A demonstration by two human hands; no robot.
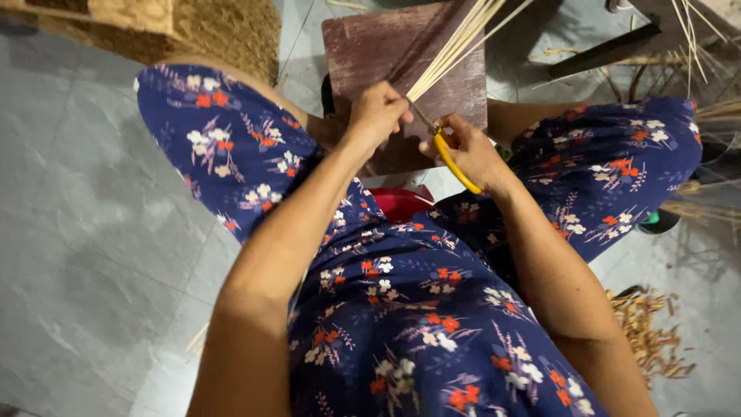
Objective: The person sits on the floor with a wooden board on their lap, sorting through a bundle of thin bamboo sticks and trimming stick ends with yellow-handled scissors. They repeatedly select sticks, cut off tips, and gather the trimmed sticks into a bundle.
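My left hand is closed around the lower end of a bundle of thin pale bamboo sticks that fan upward over a dark reddish wooden board. My right hand grips a cutting tool with a yellow handle, its dark tip touching the base of the bundle just right of my left hand. Both hands sit between my knees, above a blue floral garment.
A red container shows between my legs. Wood shavings lie on the grey tiled floor at right. More loose sticks and a dark plank lie at upper right. A coarse brown mat is at upper left.
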